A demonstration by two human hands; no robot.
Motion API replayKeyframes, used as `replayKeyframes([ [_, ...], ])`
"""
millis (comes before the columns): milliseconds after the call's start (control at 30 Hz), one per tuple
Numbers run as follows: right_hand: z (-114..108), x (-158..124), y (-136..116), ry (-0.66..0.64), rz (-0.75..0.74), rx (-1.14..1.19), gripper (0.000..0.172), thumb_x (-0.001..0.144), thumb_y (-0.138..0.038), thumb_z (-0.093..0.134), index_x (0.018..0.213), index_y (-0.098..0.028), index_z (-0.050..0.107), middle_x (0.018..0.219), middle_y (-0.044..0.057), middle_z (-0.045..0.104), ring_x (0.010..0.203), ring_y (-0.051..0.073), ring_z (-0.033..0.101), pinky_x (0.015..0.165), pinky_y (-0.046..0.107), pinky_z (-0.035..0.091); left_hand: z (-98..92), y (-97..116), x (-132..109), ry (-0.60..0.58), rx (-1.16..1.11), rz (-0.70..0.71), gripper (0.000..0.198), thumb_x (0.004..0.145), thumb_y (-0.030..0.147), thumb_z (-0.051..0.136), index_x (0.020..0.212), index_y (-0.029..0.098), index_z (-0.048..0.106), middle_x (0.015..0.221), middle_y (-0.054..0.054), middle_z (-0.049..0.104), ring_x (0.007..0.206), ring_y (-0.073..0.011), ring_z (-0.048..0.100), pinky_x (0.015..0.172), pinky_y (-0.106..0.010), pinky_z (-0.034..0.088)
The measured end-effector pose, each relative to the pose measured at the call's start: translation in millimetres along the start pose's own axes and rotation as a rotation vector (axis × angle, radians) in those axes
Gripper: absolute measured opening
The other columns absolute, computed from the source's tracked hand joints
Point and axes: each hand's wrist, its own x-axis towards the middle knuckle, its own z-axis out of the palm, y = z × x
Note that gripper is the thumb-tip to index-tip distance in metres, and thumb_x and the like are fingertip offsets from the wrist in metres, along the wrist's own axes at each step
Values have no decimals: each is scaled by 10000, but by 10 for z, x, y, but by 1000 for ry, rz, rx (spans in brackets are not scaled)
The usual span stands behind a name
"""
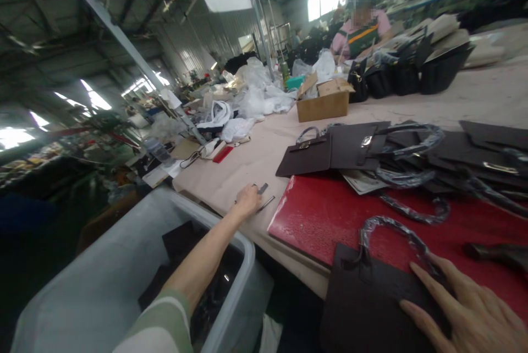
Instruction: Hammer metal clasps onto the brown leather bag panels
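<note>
My left hand (247, 200) reaches out over the beige table and closes on a small metal tool (264, 196) lying there. My right hand (466, 309) lies flat with fingers spread on a dark brown bag panel (363, 303) with a plastic-wrapped handle (391, 232). The panel rests on a red board (325, 215) at the table's near edge.
A grey plastic bin (124, 265) with dark pieces stands below the table at left. Several dark bag panels and wrapped handles (396, 149) pile up beyond the board. A cardboard box (324, 101), plastic bags and black bags sit farther back. Another person (361, 26) works at the far end.
</note>
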Motion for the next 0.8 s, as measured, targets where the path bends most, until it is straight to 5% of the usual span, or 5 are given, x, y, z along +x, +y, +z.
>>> replayKeyframes([
  [133,-255,92,-178,-56,-29,-87,619,943,-594,369,1287,-137,608,1452,208,467,1221,406,527,975,604,461,150,15,-118,-45,64,77,237,937,318,509,1008,183,690,1185,-131,667,1126,-255,627,976,-325,457],
  [300,-429,134,-334,-176,52,-65,533,940,-506,486,1321,-150,597,1497,192,427,1330,373,439,1065,583,412,243,54,-48,-184,57,117,147,820,311,627,800,171,667,966,-133,716,1007,-308,660,899,-361,490],
  [533,-487,115,-393,-250,116,-47,557,910,-479,571,1357,-147,569,1515,184,400,1373,363,391,1123,576,344,125,134,-18,-216,-140,106,142,802,280,576,719,167,555,724,-76,657,826,-265,670,788,-357,536],
  [667,-492,111,-395,-243,130,-30,557,910,-485,571,1356,-151,571,1515,179,401,1379,357,377,1136,571,321,22,468,-433,-364,-823,109,338,803,400,647,1032,172,549,759,3,635,638,-144,634,647,-271,552],
  [800,-506,97,-361,-268,108,10,658,836,-499,668,1373,-136,557,1532,199,367,1385,378,360,1132,582,316,103,1143,-1149,-640,-1529,55,619,637,379,872,1135,180,564,767,22,641,661,-134,671,672,-267,585],
])
